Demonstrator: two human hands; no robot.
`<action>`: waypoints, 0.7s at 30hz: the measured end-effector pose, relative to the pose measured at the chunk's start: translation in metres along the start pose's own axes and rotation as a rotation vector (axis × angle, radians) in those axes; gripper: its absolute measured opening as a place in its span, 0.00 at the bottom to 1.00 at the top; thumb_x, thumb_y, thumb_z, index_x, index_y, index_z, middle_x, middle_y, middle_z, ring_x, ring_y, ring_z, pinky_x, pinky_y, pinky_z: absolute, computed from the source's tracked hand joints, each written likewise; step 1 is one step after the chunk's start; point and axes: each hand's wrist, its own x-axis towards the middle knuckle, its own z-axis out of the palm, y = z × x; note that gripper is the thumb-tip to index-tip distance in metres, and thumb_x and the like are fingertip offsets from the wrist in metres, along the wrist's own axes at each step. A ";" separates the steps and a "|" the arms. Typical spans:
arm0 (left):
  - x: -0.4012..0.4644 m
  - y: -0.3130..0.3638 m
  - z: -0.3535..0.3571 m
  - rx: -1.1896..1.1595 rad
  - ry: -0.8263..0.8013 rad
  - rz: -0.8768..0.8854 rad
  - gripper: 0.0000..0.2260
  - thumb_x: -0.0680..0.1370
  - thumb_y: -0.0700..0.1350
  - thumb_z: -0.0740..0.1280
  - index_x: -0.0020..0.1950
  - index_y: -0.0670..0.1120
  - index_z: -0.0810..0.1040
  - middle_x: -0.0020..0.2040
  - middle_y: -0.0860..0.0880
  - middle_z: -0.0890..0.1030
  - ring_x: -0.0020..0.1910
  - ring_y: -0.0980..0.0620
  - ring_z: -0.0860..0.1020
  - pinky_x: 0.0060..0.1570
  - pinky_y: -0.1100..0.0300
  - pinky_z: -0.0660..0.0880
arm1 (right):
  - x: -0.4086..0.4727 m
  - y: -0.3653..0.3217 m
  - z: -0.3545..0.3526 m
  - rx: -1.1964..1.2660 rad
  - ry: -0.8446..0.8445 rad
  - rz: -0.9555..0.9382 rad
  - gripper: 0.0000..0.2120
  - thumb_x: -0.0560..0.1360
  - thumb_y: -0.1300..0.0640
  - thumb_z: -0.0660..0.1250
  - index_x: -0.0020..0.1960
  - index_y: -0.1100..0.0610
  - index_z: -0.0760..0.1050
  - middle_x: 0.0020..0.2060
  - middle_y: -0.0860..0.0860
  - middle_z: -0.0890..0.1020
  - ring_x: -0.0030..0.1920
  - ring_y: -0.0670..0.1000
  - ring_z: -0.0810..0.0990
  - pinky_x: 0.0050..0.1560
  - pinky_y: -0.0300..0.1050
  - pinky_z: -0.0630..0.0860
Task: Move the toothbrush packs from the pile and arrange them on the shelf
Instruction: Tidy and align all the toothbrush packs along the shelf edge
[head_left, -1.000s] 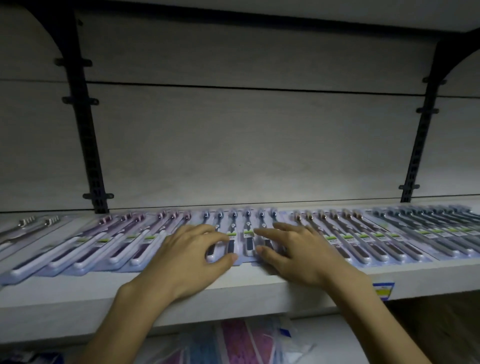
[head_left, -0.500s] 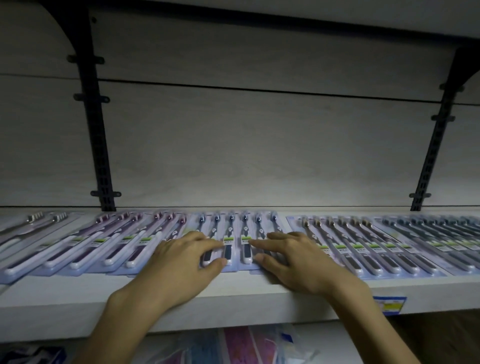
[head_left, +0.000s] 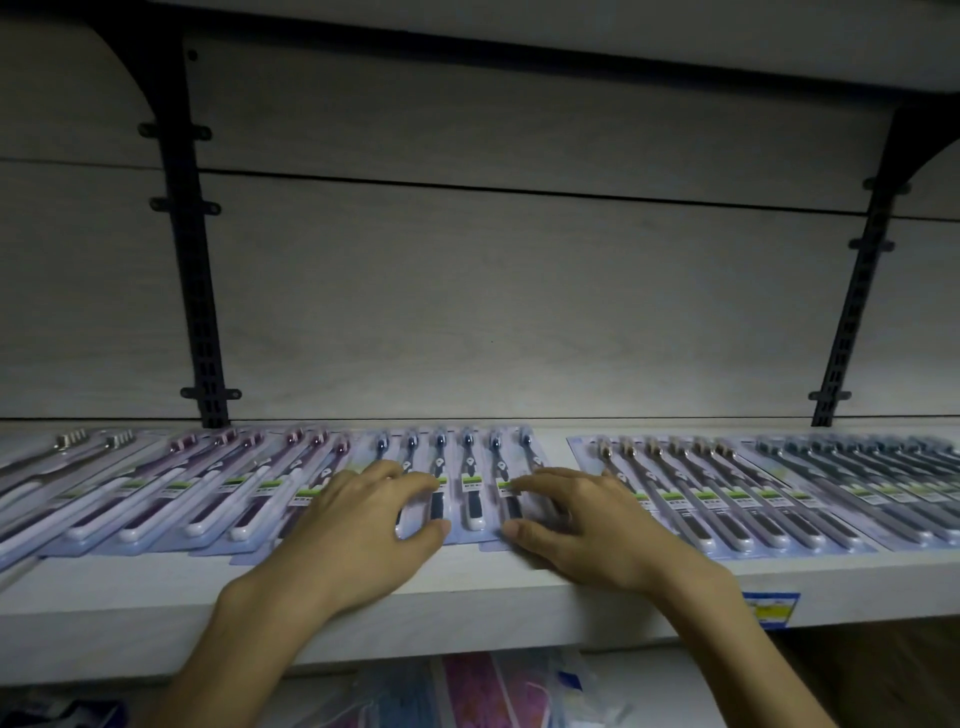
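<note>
Where the light falls off toward both ends of the shelf, detail goes with it: the row of toothbrush packs runs flat along the board, overlapping like shingles, and is cut by the picture's edge at far left and far right. Middle packs with dark-headed brushes lie under both hands. Left hand rests palm down, fingers bent, fingertips on the plastic and thumb at the near edge of a pack; it covers the lower ends of two or three brushes. Right hand likewise palm down, index finger stretched leftward across a pack, thumb at the near edge. Whether either thumb is hooked under the card or only pressed against it cannot be told. Label print on the packs is too blurred to read. Price tag on the shelf's front lip is half hidden behind the right wrist. Below the shelf, a heap of pink and blue packets in plastic shows only in part, dim and cropped by the bottom edge.
</note>
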 end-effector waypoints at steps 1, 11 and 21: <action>0.000 0.000 0.001 -0.012 -0.001 0.003 0.20 0.76 0.63 0.59 0.67 0.60 0.69 0.64 0.58 0.71 0.63 0.50 0.68 0.63 0.55 0.66 | -0.001 0.000 -0.001 0.002 -0.001 -0.001 0.32 0.71 0.30 0.56 0.68 0.44 0.70 0.66 0.44 0.74 0.65 0.50 0.73 0.67 0.52 0.64; 0.002 0.000 0.006 -0.061 0.025 0.028 0.17 0.76 0.63 0.60 0.63 0.61 0.73 0.56 0.59 0.74 0.54 0.50 0.72 0.57 0.53 0.70 | -0.003 -0.002 -0.003 -0.011 0.072 -0.026 0.21 0.75 0.40 0.63 0.59 0.53 0.77 0.56 0.49 0.80 0.58 0.51 0.75 0.61 0.48 0.68; 0.000 0.006 0.007 -0.105 0.040 0.037 0.17 0.75 0.62 0.61 0.62 0.60 0.74 0.57 0.61 0.73 0.55 0.54 0.72 0.55 0.56 0.71 | -0.005 -0.006 -0.006 -0.024 0.061 -0.015 0.21 0.75 0.38 0.62 0.62 0.47 0.76 0.57 0.48 0.76 0.58 0.53 0.71 0.58 0.45 0.67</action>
